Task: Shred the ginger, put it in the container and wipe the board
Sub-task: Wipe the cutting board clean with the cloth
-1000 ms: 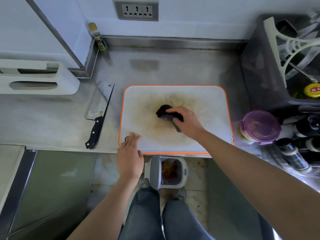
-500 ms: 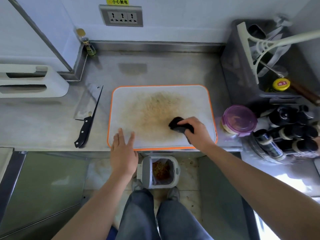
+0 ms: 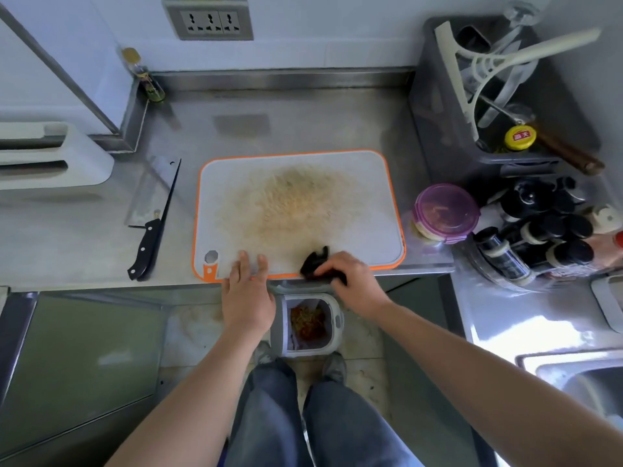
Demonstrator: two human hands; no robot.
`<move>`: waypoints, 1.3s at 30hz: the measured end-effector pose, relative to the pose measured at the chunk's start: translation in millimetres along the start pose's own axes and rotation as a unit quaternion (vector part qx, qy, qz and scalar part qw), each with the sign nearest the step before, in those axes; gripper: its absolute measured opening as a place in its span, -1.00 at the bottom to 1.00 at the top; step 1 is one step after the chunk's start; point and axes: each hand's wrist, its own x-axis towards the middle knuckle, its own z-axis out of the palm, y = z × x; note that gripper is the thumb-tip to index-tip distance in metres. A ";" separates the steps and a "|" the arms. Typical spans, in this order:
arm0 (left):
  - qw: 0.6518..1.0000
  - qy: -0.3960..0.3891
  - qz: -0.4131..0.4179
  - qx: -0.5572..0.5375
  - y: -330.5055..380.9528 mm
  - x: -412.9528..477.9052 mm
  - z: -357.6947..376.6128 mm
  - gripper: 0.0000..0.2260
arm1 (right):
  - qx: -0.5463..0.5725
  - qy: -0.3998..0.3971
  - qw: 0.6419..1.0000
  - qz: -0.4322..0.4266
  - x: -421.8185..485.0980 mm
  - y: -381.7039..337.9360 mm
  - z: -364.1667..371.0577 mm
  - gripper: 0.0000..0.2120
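A cleaver (image 3: 148, 224) lies flat on the steel counter (image 3: 303, 126), at nine o'clock from the white, orange-rimmed cutting board (image 3: 371, 176). My left hand (image 3: 247, 294) rests on the board's seven o'clock edge, fingers straight and slightly spread, pressing down. At six o'clock my right hand (image 3: 354, 284) curls its fingers round a bunched black cloth (image 3: 315, 262) at the near rim. A tan stain (image 3: 296, 203) covers the board's middle. At three o'clock, just beside the board, stands the round container (image 3: 445, 214) with its purple lid on. Yellowish shreds show through it, which I take to be the ginger. Wiping looks to be the step in hand. To do it well I should press the left palm firmly so the board cannot slide. I should also flatten the cloth for fuller contact and draw overlapping strokes from twelve o'clock toward six, above the open bin (image 3: 308, 323) on the floor.
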 end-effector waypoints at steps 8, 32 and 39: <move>1.000 0.000 0.005 0.003 -1.2 -0.2 -1.0 -0.35 | -0.039 0.242 0.964 0.099 18.0 21.3 -30.0 -0.59; 0.993 0.115 0.026 -0.024 -13.1 19.4 -8.5 -0.67 | 0.041 0.140 0.986 0.075 63.6 -11.5 -16.5 -0.63; 0.992 0.116 0.021 -0.053 -15.6 21.3 -14.4 -0.69 | 0.000 -0.043 0.999 0.008 43.8 -21.4 6.2 -0.60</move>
